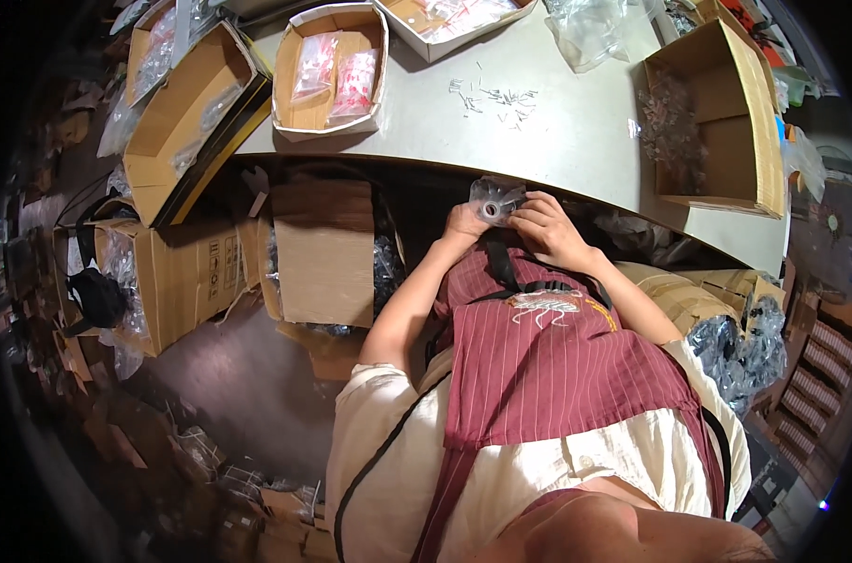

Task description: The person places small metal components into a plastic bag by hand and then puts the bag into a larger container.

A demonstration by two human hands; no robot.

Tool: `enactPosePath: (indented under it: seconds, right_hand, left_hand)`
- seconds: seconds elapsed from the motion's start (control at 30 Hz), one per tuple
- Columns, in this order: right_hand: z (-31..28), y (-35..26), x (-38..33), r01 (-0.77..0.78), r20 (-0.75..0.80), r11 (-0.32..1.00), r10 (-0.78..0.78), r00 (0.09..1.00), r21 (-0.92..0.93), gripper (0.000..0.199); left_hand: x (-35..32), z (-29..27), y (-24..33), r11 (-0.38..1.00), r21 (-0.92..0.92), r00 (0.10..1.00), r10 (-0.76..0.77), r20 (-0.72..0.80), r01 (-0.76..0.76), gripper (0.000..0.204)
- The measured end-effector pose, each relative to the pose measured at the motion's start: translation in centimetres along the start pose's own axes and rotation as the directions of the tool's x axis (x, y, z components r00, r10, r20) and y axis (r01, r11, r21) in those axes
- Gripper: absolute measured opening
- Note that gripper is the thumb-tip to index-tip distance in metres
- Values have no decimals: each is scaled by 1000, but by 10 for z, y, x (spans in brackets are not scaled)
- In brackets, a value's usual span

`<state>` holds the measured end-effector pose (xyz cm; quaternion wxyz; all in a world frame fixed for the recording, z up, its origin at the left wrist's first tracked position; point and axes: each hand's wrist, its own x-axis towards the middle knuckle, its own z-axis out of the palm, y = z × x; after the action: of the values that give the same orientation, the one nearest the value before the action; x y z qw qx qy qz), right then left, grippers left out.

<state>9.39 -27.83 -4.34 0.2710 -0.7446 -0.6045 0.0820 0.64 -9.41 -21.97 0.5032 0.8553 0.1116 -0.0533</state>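
At the table's near edge, in front of my apron, both hands hold a small clear plastic bag (506,193) with a round, ring-like piece showing at its lower part. My left hand (464,223) grips its left side, fingers closed. Fingers of my right hand (544,228) are bent and pressed to its right side. Whether the ring lies inside the plastic or against it, I cannot tell. Beyond my hands, loose small metal pins or screws (514,97) lie scattered on the pale tabletop (407,127).
An open carton (740,122) with many small dark parts stands at the table's right. A shallow box (285,117) of red-and-clear packets and a long carton (153,174) stand left. Below the table are cartons (327,272); bagged dark parts (740,347) lie at right.
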Motion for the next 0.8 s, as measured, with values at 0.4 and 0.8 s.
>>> enactPosePath:
  seconds: [0.4,0.8]
  right_hand:
    - [-16,-36,71,175,56,973,-186,981,152,32]
    - [-26,-50,67,156,61,986,-160,985,62,37]
  left_hand:
    - [-65,-89,75,955,-194,967,194,-167,-225,37]
    - [-61,-105,99,957,-51,943,271,-193,-286,36]
